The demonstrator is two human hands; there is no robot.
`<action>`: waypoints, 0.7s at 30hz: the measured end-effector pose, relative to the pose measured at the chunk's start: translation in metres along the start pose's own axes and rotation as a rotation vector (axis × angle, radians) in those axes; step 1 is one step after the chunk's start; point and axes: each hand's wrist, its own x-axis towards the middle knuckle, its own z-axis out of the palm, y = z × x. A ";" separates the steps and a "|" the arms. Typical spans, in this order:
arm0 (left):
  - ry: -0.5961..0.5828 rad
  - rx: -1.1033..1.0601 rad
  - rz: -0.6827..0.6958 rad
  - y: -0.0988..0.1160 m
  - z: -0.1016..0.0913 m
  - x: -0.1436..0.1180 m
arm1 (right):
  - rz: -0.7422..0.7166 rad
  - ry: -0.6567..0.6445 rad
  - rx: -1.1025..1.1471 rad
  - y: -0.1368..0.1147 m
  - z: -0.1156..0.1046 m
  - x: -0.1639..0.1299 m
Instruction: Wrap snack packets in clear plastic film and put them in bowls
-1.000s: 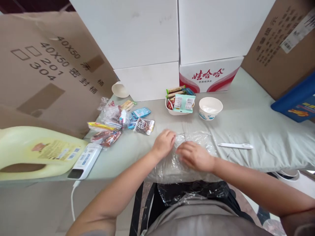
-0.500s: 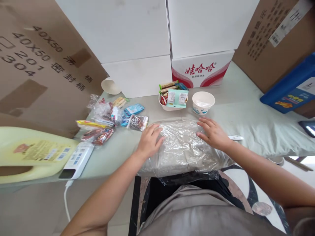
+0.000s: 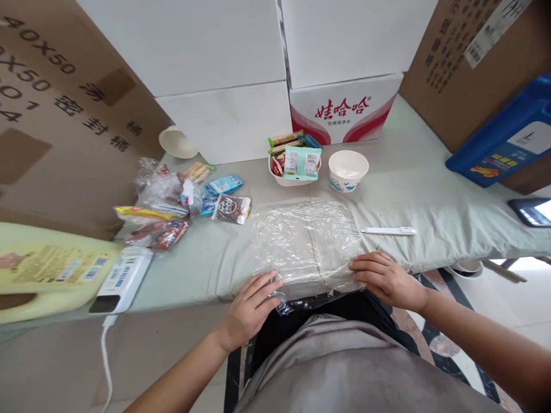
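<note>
A clear plastic sheet point(image 3: 307, 244), possibly a bag, lies spread and creased on the cloth-covered table, with its near edge hanging over the front. My left hand point(image 3: 253, 307) rests at its near left corner, fingers stretched out over the plastic. On the near right edge lies my right hand point(image 3: 383, 278), its fingers extended and close together. Both thumbs are mostly hidden. A white pen-like tool point(image 3: 390, 230) is just beyond my right hand. Behind the sheet stand a white paper bowl point(image 3: 348, 172) and another bowl point(image 3: 293, 182) filled with packaged snacks.
Several wrapped snacks point(image 3: 172, 195) are heaped at the left, near a tipped bowl point(image 3: 177, 143). A white power bank point(image 3: 123, 281) with a cable and a yellow jug point(image 3: 51, 275) lie at front left. Cardboard boxes point(image 3: 344, 109) line the back; a blue bottle point(image 3: 508, 143) is at right.
Both hands have slid toward me, from the sheet's upper sides to its near edge. The plastic lies flatter, and the white pen-like tool is now fully uncovered. The view has shifted slightly.
</note>
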 end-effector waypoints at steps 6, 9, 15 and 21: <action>0.282 -0.475 -0.639 -0.002 -0.016 0.029 | 0.363 0.238 0.294 -0.009 -0.013 0.028; 0.452 -0.414 -0.851 -0.015 -0.017 0.053 | 0.606 0.402 0.368 -0.003 -0.004 0.059; 0.437 -0.101 -1.016 -0.014 -0.004 0.043 | 0.729 0.168 0.191 0.013 0.013 0.117; 0.295 -0.063 -0.773 0.022 0.001 0.005 | 0.744 -0.101 -0.140 0.014 0.019 0.136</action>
